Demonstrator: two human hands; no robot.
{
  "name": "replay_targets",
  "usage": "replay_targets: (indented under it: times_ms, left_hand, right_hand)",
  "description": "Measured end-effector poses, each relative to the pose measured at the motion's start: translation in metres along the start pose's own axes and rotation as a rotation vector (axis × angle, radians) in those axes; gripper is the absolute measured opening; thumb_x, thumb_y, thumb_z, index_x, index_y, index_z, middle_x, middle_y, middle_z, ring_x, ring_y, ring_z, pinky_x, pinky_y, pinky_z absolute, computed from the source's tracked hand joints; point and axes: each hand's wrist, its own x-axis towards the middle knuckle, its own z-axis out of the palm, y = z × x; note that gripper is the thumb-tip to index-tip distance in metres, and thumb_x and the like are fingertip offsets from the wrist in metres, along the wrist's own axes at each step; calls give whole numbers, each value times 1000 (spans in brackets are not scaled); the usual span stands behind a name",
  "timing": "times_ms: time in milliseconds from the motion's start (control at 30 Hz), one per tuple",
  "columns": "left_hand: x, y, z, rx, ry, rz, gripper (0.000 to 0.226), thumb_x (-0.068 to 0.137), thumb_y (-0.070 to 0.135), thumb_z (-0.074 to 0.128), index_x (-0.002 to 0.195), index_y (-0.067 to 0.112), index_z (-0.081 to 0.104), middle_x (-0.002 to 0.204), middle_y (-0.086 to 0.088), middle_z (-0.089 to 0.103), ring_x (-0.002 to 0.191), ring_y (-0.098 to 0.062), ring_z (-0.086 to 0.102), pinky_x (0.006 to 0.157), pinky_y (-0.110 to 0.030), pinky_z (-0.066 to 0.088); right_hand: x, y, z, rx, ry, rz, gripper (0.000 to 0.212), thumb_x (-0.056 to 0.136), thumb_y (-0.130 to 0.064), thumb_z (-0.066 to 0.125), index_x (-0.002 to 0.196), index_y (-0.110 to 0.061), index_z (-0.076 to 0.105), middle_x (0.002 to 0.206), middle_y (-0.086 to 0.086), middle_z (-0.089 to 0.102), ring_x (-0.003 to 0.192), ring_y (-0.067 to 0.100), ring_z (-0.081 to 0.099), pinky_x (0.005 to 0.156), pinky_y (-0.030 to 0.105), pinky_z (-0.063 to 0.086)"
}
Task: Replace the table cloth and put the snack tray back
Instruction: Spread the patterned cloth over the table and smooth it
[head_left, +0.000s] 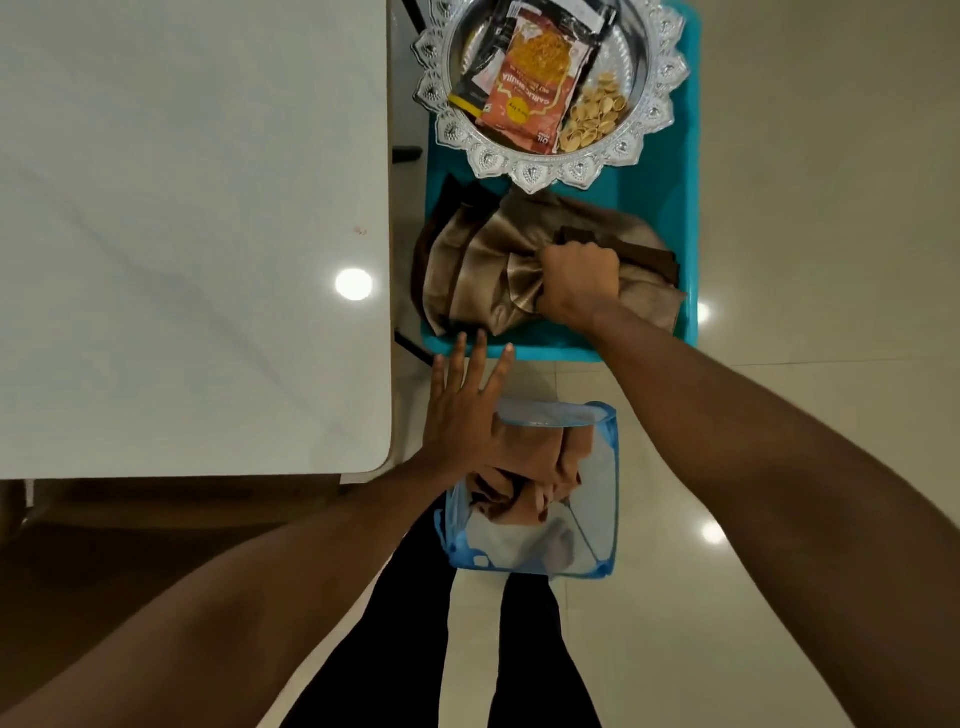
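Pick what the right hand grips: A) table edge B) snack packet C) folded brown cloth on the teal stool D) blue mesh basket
C: the right hand is fisted around the brown cloth lying on the teal stool.

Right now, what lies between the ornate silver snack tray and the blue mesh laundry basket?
Head view: a bunched brown satin cloth, gripped by the right hand, on the turquoise stool.
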Motion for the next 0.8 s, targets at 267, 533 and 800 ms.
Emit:
replay_targets:
  times_ms: [267,533,800]
  left_hand:
    - [-5,4,-24,-76,14,35,80,73,20,73,147,17,43,149,-16,40,141,-38,34,109,-55,38]
    - [-76,44,-114,-372,261,134,27,83,18,61,107,13,73,114,-4,68,110,-20,59,95,-35,50]
    - [-166,-72,-192,-156,366,-231,51,99,46,52,146,27,46,158,-3,37,147,-25,30,118,-51,30]
  right_hand:
    - [-69,31,-67,84,178,-6,24,84,-34,67,106,-25,64,100,7,71,93,36,67,73,41,47]
    - [-147,33,-150,413,266,181,37,72,-39,63,109,-32,68,96,0,73,93,33,68,73,35,48]
    - [-162,-51,-240,897,343,131,34,81,-26,62,115,-32,66,106,4,72,96,33,64,78,31,44]
